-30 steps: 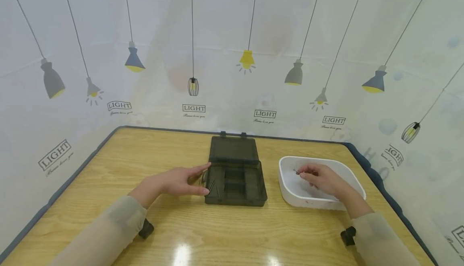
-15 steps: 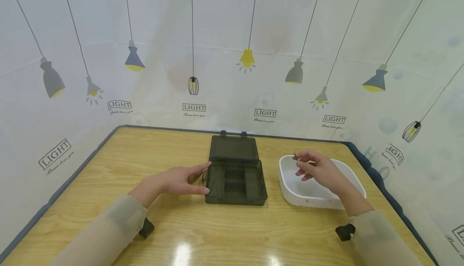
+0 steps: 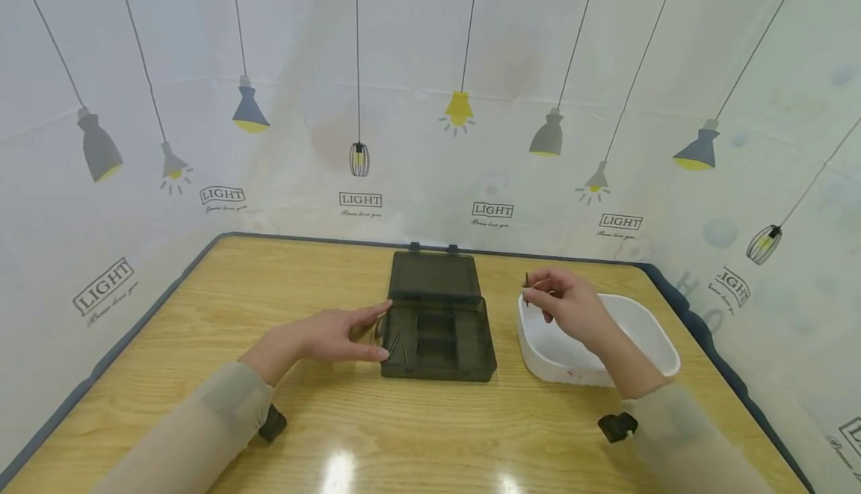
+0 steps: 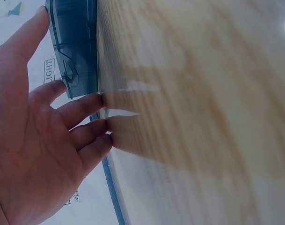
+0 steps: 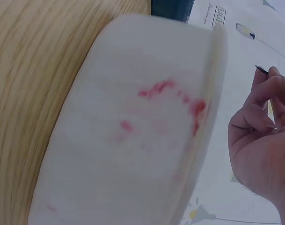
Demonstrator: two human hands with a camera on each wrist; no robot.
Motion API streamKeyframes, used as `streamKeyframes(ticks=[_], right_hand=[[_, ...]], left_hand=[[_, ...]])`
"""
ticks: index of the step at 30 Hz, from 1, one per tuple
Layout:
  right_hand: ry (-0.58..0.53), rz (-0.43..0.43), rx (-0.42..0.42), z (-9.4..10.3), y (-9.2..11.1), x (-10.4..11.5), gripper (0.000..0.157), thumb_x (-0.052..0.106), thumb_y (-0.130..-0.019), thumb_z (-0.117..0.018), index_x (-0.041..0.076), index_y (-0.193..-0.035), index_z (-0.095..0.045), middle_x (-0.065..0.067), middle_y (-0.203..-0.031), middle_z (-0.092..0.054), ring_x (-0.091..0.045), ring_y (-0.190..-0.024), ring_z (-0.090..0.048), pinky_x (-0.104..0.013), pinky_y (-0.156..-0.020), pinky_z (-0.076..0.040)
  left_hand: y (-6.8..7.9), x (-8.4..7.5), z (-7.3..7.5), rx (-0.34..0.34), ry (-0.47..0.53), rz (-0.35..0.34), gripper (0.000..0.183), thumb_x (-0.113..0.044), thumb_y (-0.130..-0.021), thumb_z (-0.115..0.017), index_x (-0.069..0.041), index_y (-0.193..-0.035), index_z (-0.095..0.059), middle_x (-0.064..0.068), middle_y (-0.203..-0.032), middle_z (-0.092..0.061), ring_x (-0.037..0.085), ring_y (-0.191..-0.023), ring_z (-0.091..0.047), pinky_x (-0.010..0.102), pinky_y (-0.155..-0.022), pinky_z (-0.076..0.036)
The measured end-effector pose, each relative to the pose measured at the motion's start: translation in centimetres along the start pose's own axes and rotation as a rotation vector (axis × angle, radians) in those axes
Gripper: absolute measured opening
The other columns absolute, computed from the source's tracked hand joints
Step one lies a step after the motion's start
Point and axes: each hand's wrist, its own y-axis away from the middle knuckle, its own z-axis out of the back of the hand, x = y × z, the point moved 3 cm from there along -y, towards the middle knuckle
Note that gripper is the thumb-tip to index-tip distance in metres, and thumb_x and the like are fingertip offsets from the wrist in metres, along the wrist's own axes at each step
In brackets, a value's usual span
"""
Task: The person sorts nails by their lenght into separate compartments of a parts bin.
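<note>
An open dark see-through box with compartments stands mid-table, its hinged lid folded back. Several thin dark screws lie in its left compartment. My left hand rests against the box's left side, thumb and forefinger spread along it; the left wrist view shows the other fingertips touching the tabletop. Between thumb and fingertips my right hand pinches a screw, upright above the left rim of the white bin. In the right wrist view the screw's pointed end sticks out past the fingers.
The bin's near wall bears red marks. A wooden table carries both containers. Behind the table hangs a pale wall sheet printed with lamps. Light reflects off the table's front.
My right hand has risen from inside the white bin with the screw and moved left to above its rim. The screw has turned upright. My left hand and the box have stayed put.
</note>
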Motion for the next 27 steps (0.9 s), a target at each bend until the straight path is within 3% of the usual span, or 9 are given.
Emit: streamKeyframes(ticks=[10,16,23,27], right_hand=[[-0.135,-0.023,0.048,-2.9,-1.1,0.9,0.022,0.021,-0.109,-0.073,0.002,-0.119,-0.071,-0.002,-0.103,-0.076,-0.012,-0.064,-0.054,-0.03,-0.062,-0.053],[-0.132,-0.058,0.078,-4.8,-1.6,1.5,0.024,0.022,-0.109,-0.072,-0.001,-0.114,-0.075,0.004,-0.093,-0.073,-0.012,-0.064,-0.052,-0.03,-0.061,-0.047],[-0.152,-0.045,0.109,-7.0,-2.3,2.2,0.02,0.02,-0.112,-0.068,0.002,-0.112,-0.075,-0.013,-0.108,-0.077,-0.014,-0.069,-0.053,-0.028,-0.065,-0.05],[-0.193,-0.054,0.124,-8.1,-2.6,2.8,0.02,0.021,-0.111,-0.068,0.001,-0.113,-0.075,-0.009,-0.108,-0.078,-0.012,-0.067,-0.054,-0.026,-0.063,-0.049]], left_hand=[[0.1,-0.1,0.0,0.004,0.003,0.003,0.103,-0.076,-0.098,-0.066,-0.035,-0.178,-0.015,0.012,-0.176,-0.041,0.038,-0.16,-0.045,0.06,-0.131,-0.037],[0.1,-0.1,0.1,0.004,0.006,0.003,0.103,-0.076,-0.098,-0.066,-0.036,-0.178,-0.015,0.012,-0.176,-0.041,0.038,-0.16,-0.045,0.061,-0.131,-0.037],[0.1,-0.1,0.0,0.005,0.012,-0.002,0.103,-0.075,-0.098,-0.066,-0.035,-0.178,-0.014,0.012,-0.176,-0.04,0.036,-0.161,-0.043,0.06,-0.131,-0.036],[0.1,-0.1,0.0,0.005,0.007,-0.004,0.103,-0.075,-0.099,-0.066,-0.035,-0.178,-0.014,0.012,-0.176,-0.04,0.036,-0.161,-0.044,0.059,-0.132,-0.036]])
